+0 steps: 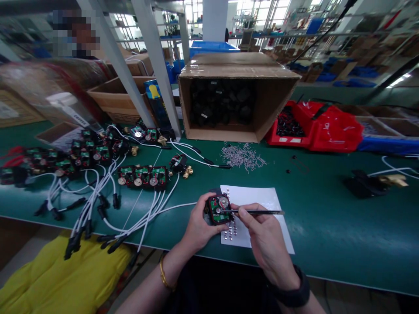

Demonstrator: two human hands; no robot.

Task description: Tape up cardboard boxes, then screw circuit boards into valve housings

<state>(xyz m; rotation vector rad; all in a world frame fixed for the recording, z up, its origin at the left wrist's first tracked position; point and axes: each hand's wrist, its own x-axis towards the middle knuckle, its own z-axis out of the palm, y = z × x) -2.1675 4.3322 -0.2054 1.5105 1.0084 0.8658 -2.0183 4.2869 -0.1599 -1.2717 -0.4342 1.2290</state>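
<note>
My left hand (201, 224) is wrapped round a small black housing with a green circuit board (216, 217) inside, tilted up toward me. A round metal disc sits in its upper part, and a white cable runs off to the left. Between the thumb and fingers of my right hand (266, 235) is a pair of slim dark tweezers (258, 212). Their tip reaches over the board, at or near a small round silver part; whether they grip it I cannot tell. Underneath lies a white sheet (281, 231) with rows of small shiny round pieces (231, 233).
Several similar housings (144, 176) with white cables (157, 209) spread over the left of the green table. Loose metal pins (242, 155) lie in a pile before a cardboard box (225, 134) of black parts. Red bins (337, 126) stand at right, near another housing (363, 183) with a brass fitting.
</note>
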